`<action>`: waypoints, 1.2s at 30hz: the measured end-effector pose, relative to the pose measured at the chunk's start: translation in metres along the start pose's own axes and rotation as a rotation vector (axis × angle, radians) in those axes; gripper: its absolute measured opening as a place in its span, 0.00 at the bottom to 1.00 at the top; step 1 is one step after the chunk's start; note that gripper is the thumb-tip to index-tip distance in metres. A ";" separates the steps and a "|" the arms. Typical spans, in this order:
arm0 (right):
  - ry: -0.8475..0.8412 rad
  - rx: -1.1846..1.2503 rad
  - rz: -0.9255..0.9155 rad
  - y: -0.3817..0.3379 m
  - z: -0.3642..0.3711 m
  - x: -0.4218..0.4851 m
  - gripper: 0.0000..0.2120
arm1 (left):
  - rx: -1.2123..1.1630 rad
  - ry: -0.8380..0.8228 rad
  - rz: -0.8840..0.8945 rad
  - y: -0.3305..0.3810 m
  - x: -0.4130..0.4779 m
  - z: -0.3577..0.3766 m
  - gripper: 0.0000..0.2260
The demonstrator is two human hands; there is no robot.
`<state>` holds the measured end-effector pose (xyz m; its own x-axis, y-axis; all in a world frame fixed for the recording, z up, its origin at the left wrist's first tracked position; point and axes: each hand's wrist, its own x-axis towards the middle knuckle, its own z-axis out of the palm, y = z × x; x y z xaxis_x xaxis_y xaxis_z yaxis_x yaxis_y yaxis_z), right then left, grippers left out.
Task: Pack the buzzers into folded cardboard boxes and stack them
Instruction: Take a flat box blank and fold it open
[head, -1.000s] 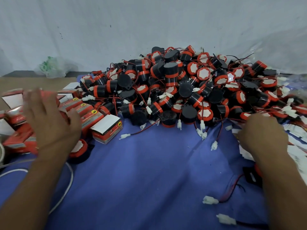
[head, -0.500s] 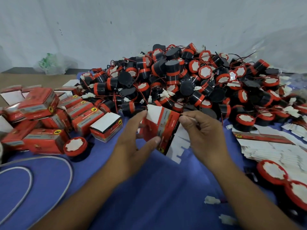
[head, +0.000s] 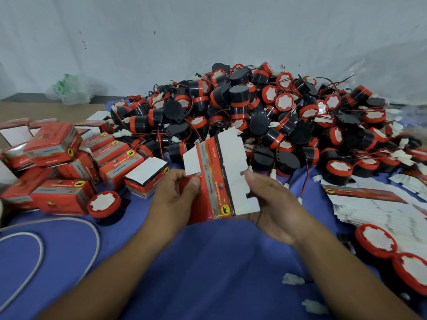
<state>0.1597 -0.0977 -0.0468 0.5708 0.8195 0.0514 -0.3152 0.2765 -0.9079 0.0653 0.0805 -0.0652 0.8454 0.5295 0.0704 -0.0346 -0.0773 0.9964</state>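
Head view: left hand (head: 176, 196) and right hand (head: 276, 205) each grip a flat carton (head: 221, 179); buzzer heap (head: 254, 112) behind it, boxes (head: 69, 162) left, blanks (head: 381, 211) right, cable (head: 40, 248) lower-left.

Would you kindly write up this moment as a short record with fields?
Held item: carton, not yet formed into a box, no buzzer in it
Left hand: pinches the carton's left edge
Right hand: grips its right side
Buzzer pile: behind the hands
Packed boxes: heaped at left
Flat cartons: stacked at right
Surface: blue cloth
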 end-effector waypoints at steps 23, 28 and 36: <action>-0.056 -1.081 -0.222 0.012 0.002 -0.003 0.46 | 0.103 -0.381 0.302 0.002 -0.008 -0.006 0.45; -0.102 -1.015 -0.161 0.009 0.004 -0.002 0.48 | 0.115 -0.461 0.319 -0.002 -0.008 -0.009 0.46; -0.098 -0.859 -0.139 0.007 0.002 -0.003 0.43 | 0.182 -0.511 0.329 -0.004 -0.007 -0.016 0.50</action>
<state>0.1547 -0.0969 -0.0524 0.4811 0.8571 0.1845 0.4555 -0.0645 -0.8879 0.0512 0.0907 -0.0684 0.9551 -0.0130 0.2959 -0.2831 -0.3337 0.8992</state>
